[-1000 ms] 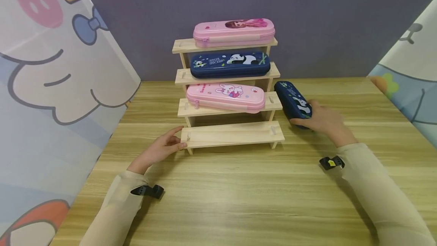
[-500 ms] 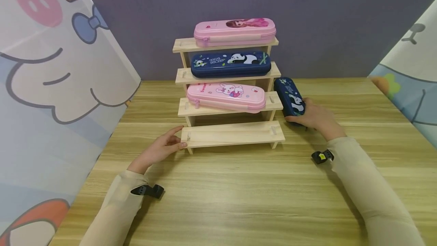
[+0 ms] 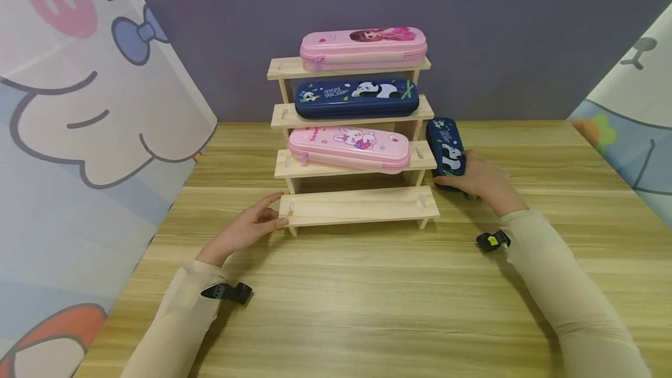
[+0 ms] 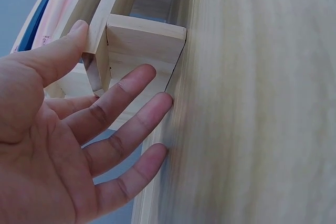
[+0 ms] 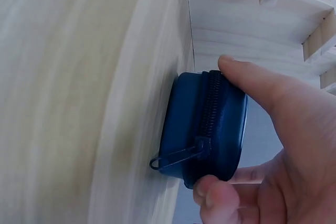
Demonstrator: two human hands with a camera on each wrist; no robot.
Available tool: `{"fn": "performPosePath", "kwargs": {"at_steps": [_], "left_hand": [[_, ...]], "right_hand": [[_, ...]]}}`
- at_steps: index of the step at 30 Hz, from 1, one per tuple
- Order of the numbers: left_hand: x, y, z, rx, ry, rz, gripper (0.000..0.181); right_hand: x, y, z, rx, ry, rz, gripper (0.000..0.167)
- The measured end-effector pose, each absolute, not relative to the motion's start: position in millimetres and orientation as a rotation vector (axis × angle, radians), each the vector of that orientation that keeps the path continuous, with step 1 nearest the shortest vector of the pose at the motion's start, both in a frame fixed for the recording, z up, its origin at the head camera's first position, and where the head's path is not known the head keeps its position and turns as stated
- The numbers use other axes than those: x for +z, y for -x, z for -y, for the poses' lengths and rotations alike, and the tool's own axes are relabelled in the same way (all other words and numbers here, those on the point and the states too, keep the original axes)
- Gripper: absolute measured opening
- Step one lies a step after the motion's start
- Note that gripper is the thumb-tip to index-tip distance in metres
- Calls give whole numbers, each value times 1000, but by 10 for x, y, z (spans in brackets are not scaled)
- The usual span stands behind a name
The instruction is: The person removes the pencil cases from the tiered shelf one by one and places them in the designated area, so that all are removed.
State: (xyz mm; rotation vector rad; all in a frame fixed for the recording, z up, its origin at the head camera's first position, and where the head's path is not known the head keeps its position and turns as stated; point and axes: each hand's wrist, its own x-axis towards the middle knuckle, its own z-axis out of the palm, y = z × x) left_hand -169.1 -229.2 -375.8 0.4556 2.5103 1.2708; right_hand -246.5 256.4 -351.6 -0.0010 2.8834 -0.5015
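Observation:
A stepped wooden rack (image 3: 357,206) stands at the middle of the table. Its lowest step is bare, and the three above carry pencil cases: a pink one with a rabbit (image 3: 349,146), a navy one with a panda (image 3: 357,98) and a pink one with a doll picture (image 3: 363,48) on top. My left hand (image 3: 250,228) holds the left end of the lowest step between thumb and index finger; its other fingers (image 4: 121,95) extend loosely. To the rack's right, my right hand (image 3: 485,182) grips the near end of another navy panda pencil case (image 3: 445,144), whose zip pull shows in the right wrist view.
The wood-grain table (image 3: 367,302) reaches back to a grey wall (image 3: 499,39). Cartoon-printed panels (image 3: 94,150) flank both sides. A small black wrist camera (image 3: 228,293) sits on each sleeve.
My right hand has shifted left and slightly away, turning the navy pencil case straighter beside the rack. The left hand stays on the lowest step.

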Motion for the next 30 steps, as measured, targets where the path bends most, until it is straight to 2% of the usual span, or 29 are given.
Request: {"fn": "performPosePath", "kwargs": {"at_steps": [14, 23, 30], "left_hand": [[-3735, 1689, 2290, 1252, -423, -2504, 72], [-3739, 1688, 2298, 1258, -439, -2497, 71], [-3731, 1691, 2294, 1251, -428, -2500, 72]], "right_hand": [[-3480, 2429, -2723, -662, 124, -2748, 108], [-3234, 2279, -2754, -654, 216, -2743, 95], [-3059, 2189, -2716, -651, 288, -2795, 92]]}}
